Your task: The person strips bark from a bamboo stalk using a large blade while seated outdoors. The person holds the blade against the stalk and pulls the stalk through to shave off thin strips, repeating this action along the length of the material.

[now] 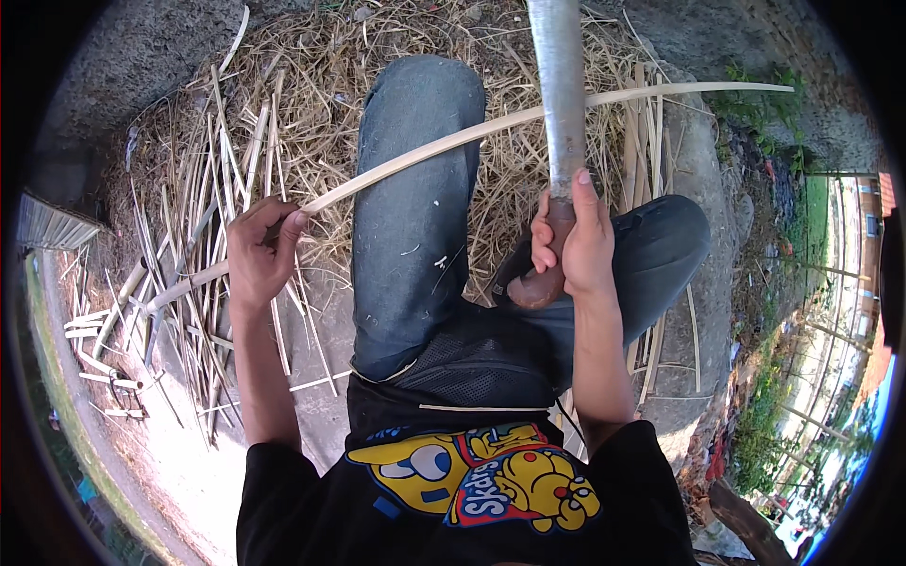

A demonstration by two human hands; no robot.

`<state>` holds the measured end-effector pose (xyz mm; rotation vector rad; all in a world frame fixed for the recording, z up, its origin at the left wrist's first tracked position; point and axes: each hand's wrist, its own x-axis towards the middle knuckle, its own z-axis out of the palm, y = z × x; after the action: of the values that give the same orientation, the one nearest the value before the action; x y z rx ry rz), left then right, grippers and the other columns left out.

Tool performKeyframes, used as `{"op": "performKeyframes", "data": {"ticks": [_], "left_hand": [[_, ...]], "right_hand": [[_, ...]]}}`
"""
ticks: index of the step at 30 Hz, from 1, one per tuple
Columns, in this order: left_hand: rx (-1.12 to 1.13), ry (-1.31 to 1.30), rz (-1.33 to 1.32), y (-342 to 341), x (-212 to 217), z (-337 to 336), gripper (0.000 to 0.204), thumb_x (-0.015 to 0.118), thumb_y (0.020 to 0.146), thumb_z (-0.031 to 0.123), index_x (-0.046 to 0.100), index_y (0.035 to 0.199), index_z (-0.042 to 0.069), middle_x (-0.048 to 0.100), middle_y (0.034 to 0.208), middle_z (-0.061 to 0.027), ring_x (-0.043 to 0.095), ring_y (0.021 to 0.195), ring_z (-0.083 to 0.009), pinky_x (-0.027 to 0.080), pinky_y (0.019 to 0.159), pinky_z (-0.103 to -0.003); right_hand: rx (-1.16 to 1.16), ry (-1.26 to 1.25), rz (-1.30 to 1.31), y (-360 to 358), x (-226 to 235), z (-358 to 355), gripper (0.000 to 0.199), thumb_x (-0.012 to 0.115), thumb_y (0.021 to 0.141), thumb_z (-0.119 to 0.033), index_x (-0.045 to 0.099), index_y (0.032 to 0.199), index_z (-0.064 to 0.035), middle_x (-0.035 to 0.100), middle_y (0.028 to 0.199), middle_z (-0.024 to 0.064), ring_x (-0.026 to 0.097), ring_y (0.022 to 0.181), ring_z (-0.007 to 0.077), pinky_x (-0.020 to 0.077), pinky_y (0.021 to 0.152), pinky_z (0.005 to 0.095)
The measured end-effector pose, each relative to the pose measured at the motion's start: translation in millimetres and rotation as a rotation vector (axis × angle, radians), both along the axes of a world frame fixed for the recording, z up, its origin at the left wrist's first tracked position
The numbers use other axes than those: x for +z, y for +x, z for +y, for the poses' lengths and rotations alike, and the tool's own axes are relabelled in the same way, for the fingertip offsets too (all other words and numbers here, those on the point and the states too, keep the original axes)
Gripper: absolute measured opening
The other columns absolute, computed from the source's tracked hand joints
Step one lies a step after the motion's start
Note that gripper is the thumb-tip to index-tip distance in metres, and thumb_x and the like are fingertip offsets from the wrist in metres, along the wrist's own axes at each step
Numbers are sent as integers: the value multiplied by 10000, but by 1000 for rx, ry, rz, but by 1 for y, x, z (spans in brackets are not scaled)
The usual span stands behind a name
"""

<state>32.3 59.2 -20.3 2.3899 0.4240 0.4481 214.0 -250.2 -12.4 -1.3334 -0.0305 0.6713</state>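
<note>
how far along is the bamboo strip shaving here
Done: a pile of pale cut strips and slats lies on the ground to the person's left, with shavings and straw around the legs. In hand: the left hand grips a long bamboo strip that crosses the big knife blade held by the right hand. Left: I can't tell how much of this strip remains unworked, nor how many raw pieces remain.

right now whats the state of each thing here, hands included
left hand: closed around the bamboo strip
right hand: gripping the knife handle
bamboo strip: long, bowed, crossing the blade
knife: held with blade pointing away from the body
cut strips: scattered loose on the ground
</note>
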Motion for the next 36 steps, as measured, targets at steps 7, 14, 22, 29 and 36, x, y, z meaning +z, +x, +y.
{"op": "performKeyframes", "data": {"ticks": [7,14,22,29,36], "left_hand": [[-33,-11,-41,26,8,-21,177,703,948,136,713,882,-29,603,680,-74,530,528,-136,386,488,-289],[-25,-20,-7,18,8,-9,189,714,943,152,714,884,-28,617,686,-84,547,540,-135,402,497,-282],[-81,-17,-70,39,4,-25,160,733,922,117,719,884,-38,638,705,-104,556,545,-133,413,496,-279],[-107,-129,-73,55,11,-49,181,722,937,128,705,908,-50,596,681,-70,492,559,-111,363,510,-285],[-49,-187,15,42,9,-36,171,744,917,132,719,901,-36,640,701,-92,556,580,-142,424,543,-293]], "right_hand": [[47,-5,33,-9,-10,10,618,377,1056,-584,542,850,-25,517,578,47,460,383,115,411,366,281],[-96,35,28,21,-3,-10,626,349,1056,-600,543,842,-44,507,576,39,456,382,110,416,364,285],[82,49,89,-9,-8,17,613,394,1056,-576,552,828,-30,517,572,53,463,379,120,421,370,283],[115,99,116,-10,-8,17,605,384,1043,-606,530,862,-48,489,583,38,443,389,120,399,375,291],[42,119,87,1,-6,12,628,373,1029,-642,538,866,-59,476,573,28,439,383,115,403,365,287]]}}
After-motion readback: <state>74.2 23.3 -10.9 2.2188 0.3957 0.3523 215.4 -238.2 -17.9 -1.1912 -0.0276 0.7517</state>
